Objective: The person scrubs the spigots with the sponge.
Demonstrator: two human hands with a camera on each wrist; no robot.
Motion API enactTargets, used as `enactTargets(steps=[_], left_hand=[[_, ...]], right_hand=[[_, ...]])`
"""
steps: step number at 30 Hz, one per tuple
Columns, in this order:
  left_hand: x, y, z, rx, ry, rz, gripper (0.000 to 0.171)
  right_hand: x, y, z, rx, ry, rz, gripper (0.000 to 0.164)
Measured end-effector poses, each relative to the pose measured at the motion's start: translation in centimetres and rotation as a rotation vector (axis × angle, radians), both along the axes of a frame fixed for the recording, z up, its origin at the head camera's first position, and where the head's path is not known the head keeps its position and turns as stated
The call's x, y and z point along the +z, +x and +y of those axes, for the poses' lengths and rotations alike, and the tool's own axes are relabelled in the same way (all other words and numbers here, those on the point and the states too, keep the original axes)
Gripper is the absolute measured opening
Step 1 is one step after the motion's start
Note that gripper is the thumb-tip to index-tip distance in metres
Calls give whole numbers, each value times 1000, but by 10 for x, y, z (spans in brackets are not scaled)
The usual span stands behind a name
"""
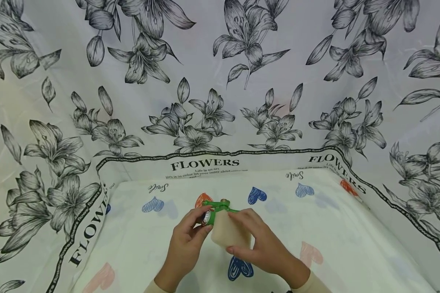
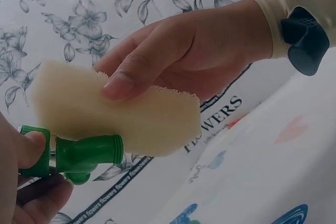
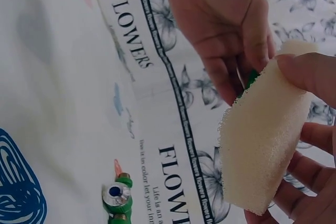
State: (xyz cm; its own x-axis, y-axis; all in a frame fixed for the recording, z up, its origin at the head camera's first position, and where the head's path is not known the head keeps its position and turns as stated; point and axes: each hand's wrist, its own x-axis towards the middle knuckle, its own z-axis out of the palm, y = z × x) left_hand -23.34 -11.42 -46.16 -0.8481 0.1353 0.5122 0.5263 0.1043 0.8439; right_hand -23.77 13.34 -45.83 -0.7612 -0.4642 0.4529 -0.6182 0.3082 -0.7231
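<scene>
In the left wrist view a green plastic tap fitting (image 2: 89,149) with a ridged round end and a band of metal is pinched between the thumb and fingers of my left hand (image 1: 185,236). A thick cream sponge (image 1: 229,230) is gripped by my right hand (image 1: 262,242), thumb on one face and fingers on the other. The sponge (image 3: 265,129) lies up against the tap fitting and hides most of it in the right wrist view. Both hands are raised over the table, close together.
Another green fitting (image 3: 122,207) with a silver top and brass ends lies on the cloth. A white tablecloth (image 1: 150,244) with printed hearts covers the table. Flower-printed curtains (image 1: 271,77) enclose its back and sides.
</scene>
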Motion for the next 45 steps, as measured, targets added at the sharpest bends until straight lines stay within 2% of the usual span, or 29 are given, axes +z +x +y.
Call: enactTargets(steps=[6,11,16,20,26,33,39,45], left_hand=[[3,3,1,-16,-1,-7,49],[6,8,2,-28,-4,-20,50],[8,11,3,-57,3,-16,50],[9,13,4,-80,6,-19,51],[8,15,3,-71,8,-39,52],[5,16,3,-67,18,-55,51],[3,15,2,-27,19,-48,51],[5,16,1,-26,22,-44,51]], right_hand=[[2,-2,3,-36,0,30,73],[3,-8,7,-100,9,66,74],[3,-14,13,-169,24,55,74],[2,-18,18,-194,19,46,74],[-2,-16,18,-178,18,15,72],[-1,-2,15,-111,31,-7,70],[3,9,12,-38,46,27,72],[5,11,10,-43,46,50,75]])
